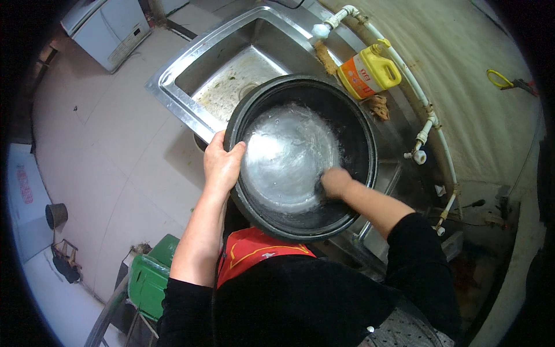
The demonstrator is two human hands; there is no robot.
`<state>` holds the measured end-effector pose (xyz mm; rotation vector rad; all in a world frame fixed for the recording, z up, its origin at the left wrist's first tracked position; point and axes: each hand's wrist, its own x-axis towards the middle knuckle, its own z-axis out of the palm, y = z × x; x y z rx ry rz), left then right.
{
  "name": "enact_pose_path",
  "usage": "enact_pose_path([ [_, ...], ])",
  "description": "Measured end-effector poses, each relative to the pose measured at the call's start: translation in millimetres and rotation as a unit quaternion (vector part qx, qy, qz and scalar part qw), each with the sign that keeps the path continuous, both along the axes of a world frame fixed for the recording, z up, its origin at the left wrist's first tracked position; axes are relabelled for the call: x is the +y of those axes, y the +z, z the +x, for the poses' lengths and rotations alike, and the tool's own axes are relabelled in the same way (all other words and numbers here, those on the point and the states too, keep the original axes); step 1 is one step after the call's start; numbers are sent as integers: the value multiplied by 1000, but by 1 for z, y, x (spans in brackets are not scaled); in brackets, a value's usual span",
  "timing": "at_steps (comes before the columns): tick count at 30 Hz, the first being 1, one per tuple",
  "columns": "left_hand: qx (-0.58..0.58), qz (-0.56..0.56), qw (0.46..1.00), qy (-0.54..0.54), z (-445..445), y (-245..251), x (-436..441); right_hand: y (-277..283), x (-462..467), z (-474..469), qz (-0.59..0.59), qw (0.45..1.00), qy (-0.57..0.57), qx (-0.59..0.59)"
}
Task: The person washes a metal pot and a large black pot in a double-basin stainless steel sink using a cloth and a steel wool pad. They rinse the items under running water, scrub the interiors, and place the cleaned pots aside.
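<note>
A large round black basin (282, 152) is tilted in front of my body, over the near side of a stainless steel sink (173, 78). Its bottom is wet and shiny, with bright reflections and what look like streaks of suds. My left hand (221, 162) grips the basin's left rim, thumb on the inside and fingers around the outside. Inside the basin, at the lower right of its bottom, is my right hand (336, 182), blurred by motion and curled. Whether it holds a scrubber or cloth is hidden.
A yellow detergent jug (370, 71) stands right of the sink, beside a brown rag (378, 107) and a brown scrubbing pad (325, 58). White water pipes (407, 65) with taps line the wall. A green bin (149, 282) is at lower left, a white appliance (110, 34) at upper left.
</note>
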<state>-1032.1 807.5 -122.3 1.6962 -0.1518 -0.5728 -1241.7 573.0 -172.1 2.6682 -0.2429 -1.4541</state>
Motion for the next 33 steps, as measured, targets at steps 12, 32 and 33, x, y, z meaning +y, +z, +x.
enact_pose_path([
  [12, -11, 9, 999, -45, 6, -4, 3, -35, -65, 63, -40, 934, -147, -322],
  [32, 3, -7, 999, -37, 3, -4, 3, -51, -33, 134, 115, 895, 9, -431],
  [33, 7, -3, 999, -36, 3, -4, 3, -49, -47, 119, 111, 896, -36, -428],
])
